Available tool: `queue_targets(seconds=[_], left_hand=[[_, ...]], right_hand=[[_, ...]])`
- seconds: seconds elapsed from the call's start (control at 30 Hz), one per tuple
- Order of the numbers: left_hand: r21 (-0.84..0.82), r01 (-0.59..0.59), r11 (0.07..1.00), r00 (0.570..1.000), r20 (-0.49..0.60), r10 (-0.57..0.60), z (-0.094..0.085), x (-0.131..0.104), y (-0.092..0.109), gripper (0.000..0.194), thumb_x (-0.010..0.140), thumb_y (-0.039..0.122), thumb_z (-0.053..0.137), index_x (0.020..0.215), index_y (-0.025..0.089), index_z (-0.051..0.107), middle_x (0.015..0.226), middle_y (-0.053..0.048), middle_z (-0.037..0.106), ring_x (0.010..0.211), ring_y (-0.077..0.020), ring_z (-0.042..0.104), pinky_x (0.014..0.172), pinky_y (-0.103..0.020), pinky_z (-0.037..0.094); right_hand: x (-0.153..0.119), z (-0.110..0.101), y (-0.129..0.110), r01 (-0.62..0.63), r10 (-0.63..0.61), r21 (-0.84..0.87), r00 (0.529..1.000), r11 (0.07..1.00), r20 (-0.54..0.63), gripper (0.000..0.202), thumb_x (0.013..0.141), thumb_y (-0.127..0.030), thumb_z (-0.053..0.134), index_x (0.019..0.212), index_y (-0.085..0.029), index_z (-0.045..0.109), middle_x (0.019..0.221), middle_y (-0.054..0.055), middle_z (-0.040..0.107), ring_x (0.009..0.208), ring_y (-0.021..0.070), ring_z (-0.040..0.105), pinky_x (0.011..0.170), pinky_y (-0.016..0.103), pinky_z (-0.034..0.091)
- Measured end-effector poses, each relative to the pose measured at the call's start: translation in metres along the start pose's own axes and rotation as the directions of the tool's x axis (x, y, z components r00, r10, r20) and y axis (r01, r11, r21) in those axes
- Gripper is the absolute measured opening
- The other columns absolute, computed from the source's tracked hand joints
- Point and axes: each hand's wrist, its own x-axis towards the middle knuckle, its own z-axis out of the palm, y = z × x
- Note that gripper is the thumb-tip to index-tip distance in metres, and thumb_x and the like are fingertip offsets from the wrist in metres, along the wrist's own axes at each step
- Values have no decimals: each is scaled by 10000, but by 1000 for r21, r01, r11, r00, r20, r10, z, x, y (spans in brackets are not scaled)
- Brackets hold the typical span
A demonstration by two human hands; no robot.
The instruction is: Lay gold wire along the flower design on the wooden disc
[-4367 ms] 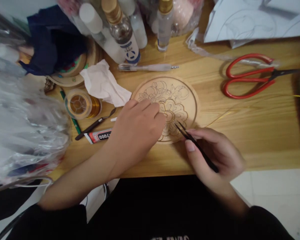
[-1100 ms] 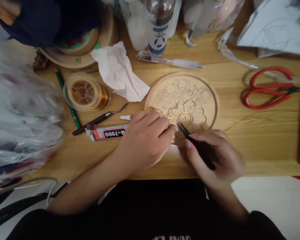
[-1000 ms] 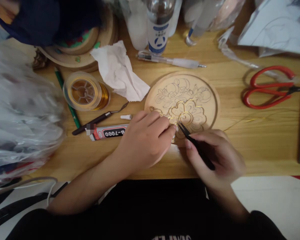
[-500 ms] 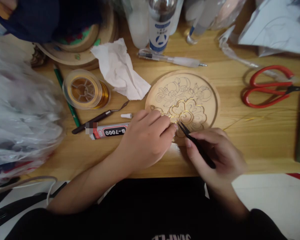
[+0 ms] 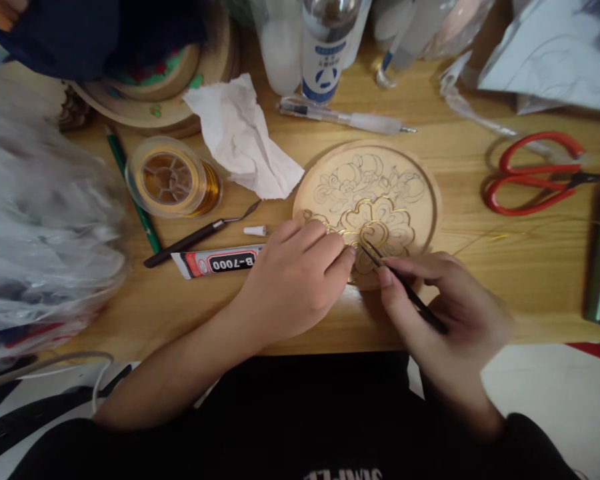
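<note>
A round wooden plate (image 5: pixel 325 175) with a pencilled flower pattern lies on the table. Gold wire (image 5: pixel 379 200) follows part of the pattern as a flower outline and a spiral. My left hand (image 5: pixel 300 273) rests over the plate's lower left edge, fingers curled and thumb pressed to the forefinger; what they pinch is hidden. My right hand (image 5: pixel 440 300) holds black tweezers (image 5: pixel 414 298) between thumb and fingers. The tweezers' tips are over the plate, near the spiral and just right of my left fingertips.
Left of the plate are a glue tube (image 5: pixel 220 261), a white cap (image 5: pixel 255 231), a dark-handled spatula tool (image 5: pixel 190 241), a wire spool (image 5: pixel 173 179), a green pencil (image 5: pixel 133 190) and crumpled tissue (image 5: pixel 247 137). A pen (image 5: pixel 347 118) and bottle (image 5: pixel 326 53) stand behind; red scissors (image 5: pixel 535 175) lie right.
My right hand has shifted a little to the right with the tweezers, whose tips now look closer together. My left hand stays nearly in place.
</note>
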Motion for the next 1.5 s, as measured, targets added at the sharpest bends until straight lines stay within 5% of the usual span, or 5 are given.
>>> queue_targets(seconds=[1.5], left_hand=[[-33, 13, 999, 1000, 0, -13, 1, -1, -1, 176, 946, 156, 556, 807, 154, 664, 698, -11, 602, 703, -169, 527, 619, -345, 357]], right_hand=[[5, 1, -4, 10, -10, -18, 1000, 1000, 17, 235, 792, -106, 709, 987, -233, 680, 826, -6, 702, 719, 140, 635, 701, 325, 518]])
